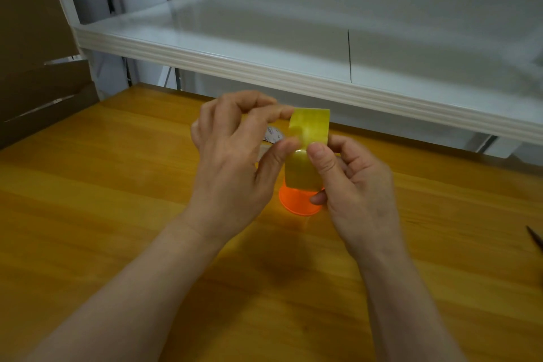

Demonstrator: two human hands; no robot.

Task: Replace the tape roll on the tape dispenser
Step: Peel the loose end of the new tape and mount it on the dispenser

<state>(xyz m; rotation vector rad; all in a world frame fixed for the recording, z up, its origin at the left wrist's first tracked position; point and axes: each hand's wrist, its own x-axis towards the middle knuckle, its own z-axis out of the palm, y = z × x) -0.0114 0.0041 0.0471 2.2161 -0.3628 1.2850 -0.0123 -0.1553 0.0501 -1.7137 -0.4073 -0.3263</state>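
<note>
A yellowish clear tape roll [308, 138] is held edge-on above the wooden table, between both hands. My left hand [235, 161] pinches the roll's left side, forefinger on top and thumb at the tape's surface. My right hand [352, 185] grips the right side, thumb pressed on the tape face. Below the roll an orange plastic part of the tape dispenser [298, 201] shows, its shape mostly hidden by the roll and my fingers. A grey printed piece [274, 135] peeks out behind my left fingers.
The wooden table [117, 214] stretches around my arms. A white shelf [264, 67] overhangs the table's far edge. Brown cardboard [35, 67] stands at the far left. A dark thin tool tip [534, 236] lies at the right edge.
</note>
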